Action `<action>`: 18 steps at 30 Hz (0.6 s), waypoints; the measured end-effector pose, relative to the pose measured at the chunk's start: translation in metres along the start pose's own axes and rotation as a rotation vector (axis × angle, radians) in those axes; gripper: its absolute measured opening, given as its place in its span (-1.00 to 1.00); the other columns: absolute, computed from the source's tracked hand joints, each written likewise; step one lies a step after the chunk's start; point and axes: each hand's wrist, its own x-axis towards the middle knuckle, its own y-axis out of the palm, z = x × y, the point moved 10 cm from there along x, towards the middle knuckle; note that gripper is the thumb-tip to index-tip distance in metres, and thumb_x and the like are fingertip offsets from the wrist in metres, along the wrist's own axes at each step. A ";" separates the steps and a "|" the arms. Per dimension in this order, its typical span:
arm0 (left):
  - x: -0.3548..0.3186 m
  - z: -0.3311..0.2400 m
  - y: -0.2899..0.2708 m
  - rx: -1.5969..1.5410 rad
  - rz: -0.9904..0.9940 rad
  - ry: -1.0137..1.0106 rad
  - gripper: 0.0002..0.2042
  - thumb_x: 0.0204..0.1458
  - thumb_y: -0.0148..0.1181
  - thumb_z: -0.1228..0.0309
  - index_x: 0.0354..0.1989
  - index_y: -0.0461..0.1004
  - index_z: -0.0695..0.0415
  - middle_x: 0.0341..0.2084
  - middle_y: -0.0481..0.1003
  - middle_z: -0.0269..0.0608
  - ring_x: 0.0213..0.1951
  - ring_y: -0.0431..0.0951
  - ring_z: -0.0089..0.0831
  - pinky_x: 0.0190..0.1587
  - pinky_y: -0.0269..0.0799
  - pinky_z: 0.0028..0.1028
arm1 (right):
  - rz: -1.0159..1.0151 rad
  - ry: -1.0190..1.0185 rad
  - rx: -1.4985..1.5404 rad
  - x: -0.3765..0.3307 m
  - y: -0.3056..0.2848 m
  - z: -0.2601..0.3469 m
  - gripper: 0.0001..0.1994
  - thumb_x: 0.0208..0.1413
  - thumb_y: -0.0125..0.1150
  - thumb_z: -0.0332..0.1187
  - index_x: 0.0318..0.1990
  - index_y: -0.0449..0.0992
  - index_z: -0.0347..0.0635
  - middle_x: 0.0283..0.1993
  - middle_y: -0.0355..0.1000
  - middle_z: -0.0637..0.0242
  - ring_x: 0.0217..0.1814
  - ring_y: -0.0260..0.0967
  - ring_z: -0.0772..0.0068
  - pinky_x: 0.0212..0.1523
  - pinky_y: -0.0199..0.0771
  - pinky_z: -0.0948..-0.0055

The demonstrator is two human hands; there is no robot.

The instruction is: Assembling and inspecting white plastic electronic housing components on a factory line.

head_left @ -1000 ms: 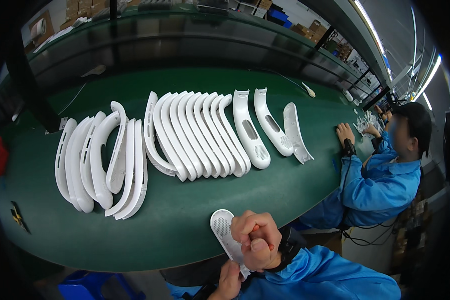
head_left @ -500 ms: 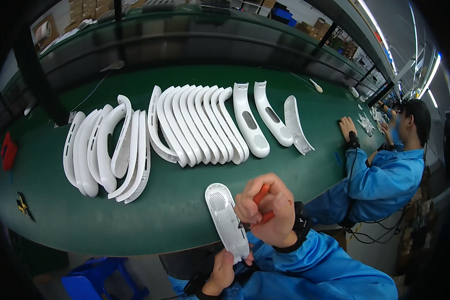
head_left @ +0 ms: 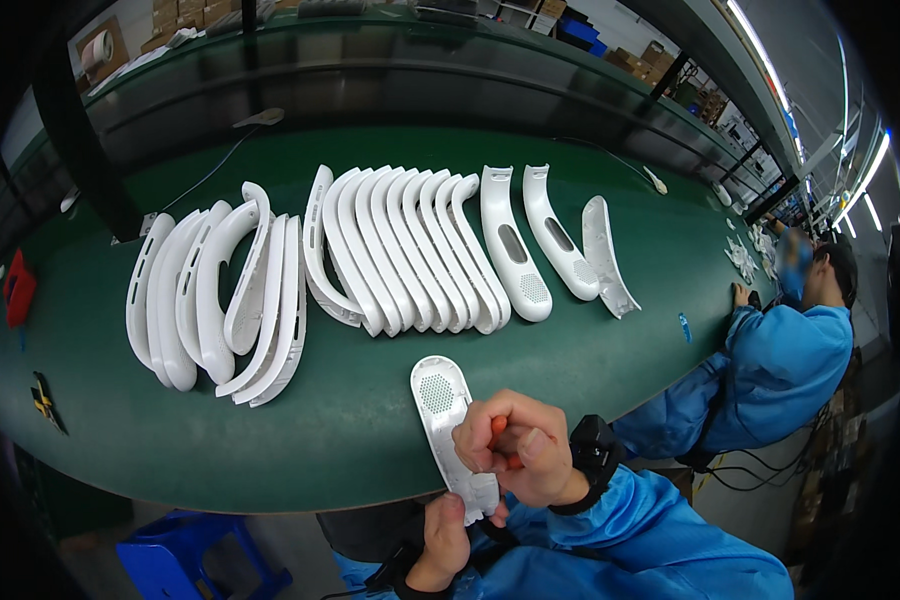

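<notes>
Shell (head_left: 444, 410) braced from below by left hand (head_left: 440, 540), fingers pinching its lower end to steady it. Right hand (head_left: 515, 450), fingers curled tight on an orange tool (head_left: 500, 428), works the shell's edge. Spare shells (head_left: 410, 250) sit racked on the belt (head_left: 590, 350).

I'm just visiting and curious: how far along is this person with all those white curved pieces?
Hard to say which pieces are finished. One white curved piece is in hand: the left hand grips its lower end and the right hand presses a small orange-red tool against it. Two rows wait on the green table: a left stack and a longer middle row. Nothing marks them as worked or unworked.
</notes>
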 end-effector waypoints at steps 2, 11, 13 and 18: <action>0.001 0.000 0.001 0.001 0.008 0.005 -0.34 0.28 -0.36 -0.08 -0.17 0.40 0.40 -0.38 0.51 -0.05 -0.37 0.51 -0.38 -0.24 0.44 -0.43 | 0.002 -0.003 0.000 0.000 0.000 0.001 -0.47 0.21 -0.10 0.08 -0.25 0.40 -0.36 -0.53 0.31 0.40 -0.56 0.11 0.72 -0.58 0.08 0.68; 0.000 -0.004 0.001 0.040 -0.021 0.013 -0.34 0.28 -0.36 -0.08 -0.18 0.40 0.41 -0.38 0.51 -0.04 -0.36 0.52 -0.37 -0.24 0.45 -0.42 | 0.038 -0.032 0.026 0.002 0.009 0.009 -0.42 0.24 -0.07 0.13 -0.32 0.29 -0.38 -0.55 0.19 0.28 -0.60 0.02 0.57 -0.59 -0.02 0.55; 0.000 -0.003 0.001 0.035 -0.011 0.013 -0.35 0.28 -0.35 -0.07 -0.18 0.40 0.42 -0.38 0.51 -0.04 -0.36 0.52 -0.37 -0.23 0.45 -0.42 | 0.048 -0.027 0.025 0.002 0.009 0.008 -0.43 0.24 -0.06 0.12 -0.32 0.30 -0.39 -0.55 0.19 0.28 -0.60 0.02 0.57 -0.60 -0.02 0.56; -0.001 -0.003 -0.002 0.040 -0.027 0.003 -0.36 0.29 -0.33 -0.05 -0.18 0.41 0.42 -0.38 0.51 -0.03 -0.36 0.52 -0.37 -0.24 0.45 -0.42 | 0.032 -0.075 0.033 -0.001 0.009 0.008 -0.50 0.28 -0.06 0.02 -0.33 0.31 -0.40 -0.55 0.20 0.29 -0.62 0.02 0.58 -0.62 -0.03 0.57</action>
